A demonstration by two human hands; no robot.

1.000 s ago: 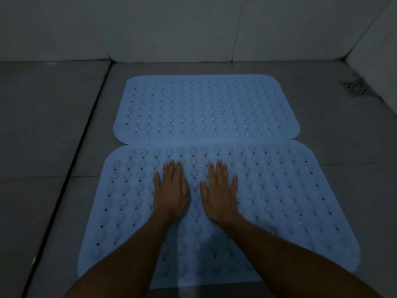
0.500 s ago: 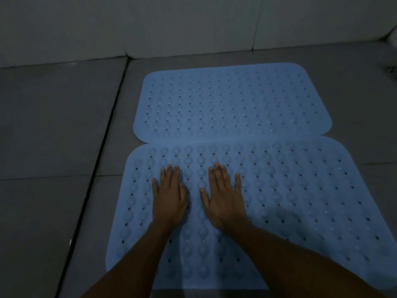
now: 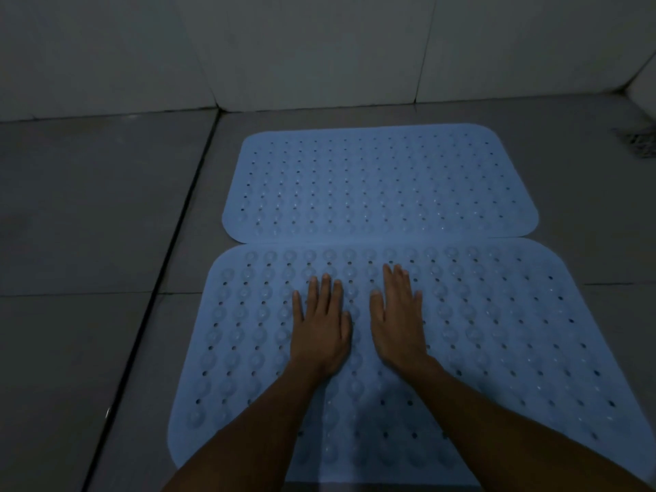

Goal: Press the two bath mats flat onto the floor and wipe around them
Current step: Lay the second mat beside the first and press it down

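Observation:
Two light blue rubber bath mats with rows of holes and suction bumps lie on the grey tiled floor, long edges touching. The far mat lies flat near the wall. The near mat lies just in front of it. My left hand and my right hand rest palm down on the near mat's left-middle part, side by side, fingers stretched forward and holding nothing. My forearms cover part of the near mat's front.
Grey floor tiles with a dark grout line run along the left of the mats. A white tiled wall stands behind. A floor drain sits at the far right corner.
Both hands stay flat on the near mat, with the right hand now slightly further forward. The view has tilted up and shifted, bringing the right corner and drain back into sight.

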